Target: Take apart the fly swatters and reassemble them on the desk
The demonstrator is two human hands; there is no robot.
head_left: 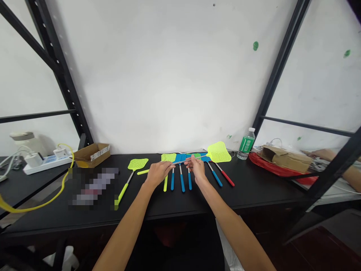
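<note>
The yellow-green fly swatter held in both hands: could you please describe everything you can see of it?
The fly swatter has a yellow-green perforated head that looks plastic, on a thin silvery rod. It is held level above the black table, head to the right. The left hand and right hand pinch the rod. Its grip is hidden.

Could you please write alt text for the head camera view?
Both hands, left hand and right hand, hold a yellow-green fly swatter by its metal rod above a black table, over a row of swatters. A water bottle stands to the right.
</note>
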